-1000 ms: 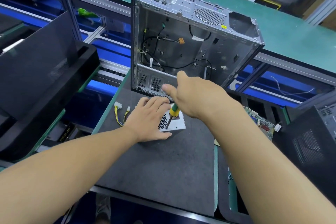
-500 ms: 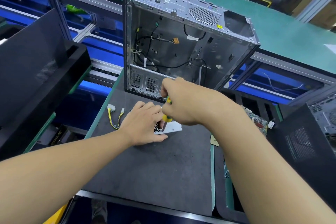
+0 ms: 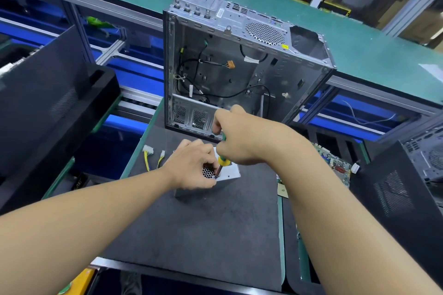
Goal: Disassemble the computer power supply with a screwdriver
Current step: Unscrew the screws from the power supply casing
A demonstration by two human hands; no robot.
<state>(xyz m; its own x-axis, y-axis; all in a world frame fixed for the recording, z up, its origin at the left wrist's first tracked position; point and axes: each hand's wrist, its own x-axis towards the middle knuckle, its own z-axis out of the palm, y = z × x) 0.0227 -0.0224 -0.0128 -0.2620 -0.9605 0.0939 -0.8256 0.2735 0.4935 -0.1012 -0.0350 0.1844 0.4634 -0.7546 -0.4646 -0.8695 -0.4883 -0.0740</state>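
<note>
My right hand (image 3: 242, 141) is closed around the handle of the screwdriver (image 3: 223, 162), a yellow and green one. Its shaft points down and tilts slightly toward 7 o'clock, with the tip on the top face of the power supply (image 3: 232, 171).

The power supply is a small grey metal box lying on the dark mat of the surface (image 3: 203, 230), about midway across and just in front of me. The tip sits at the edge of its round-holed grille.

My left hand (image 3: 191, 166) lies on top of the box from the 9 o'clock side. Its fingers are bent, with the fingertips (image 3: 214, 165) down at the grille right beside the shaft. I cannot tell whether they pinch the shaft or only press on the metal.

At 12 o'clock from the box, close behind my right hand, an open computer case (image 3: 239, 67) stands upright, with black wires looping inside it. At 10 o'clock, two white plugs on yellow and black wires (image 3: 148, 152) lie on the mat. At 3 o'clock, off the mat, lies a green circuit board (image 3: 335, 163). A black case panel (image 3: 48, 108) leans at 9 o'clock, and another black case (image 3: 393, 189) stands at 3 o'clock, past the board.
</note>
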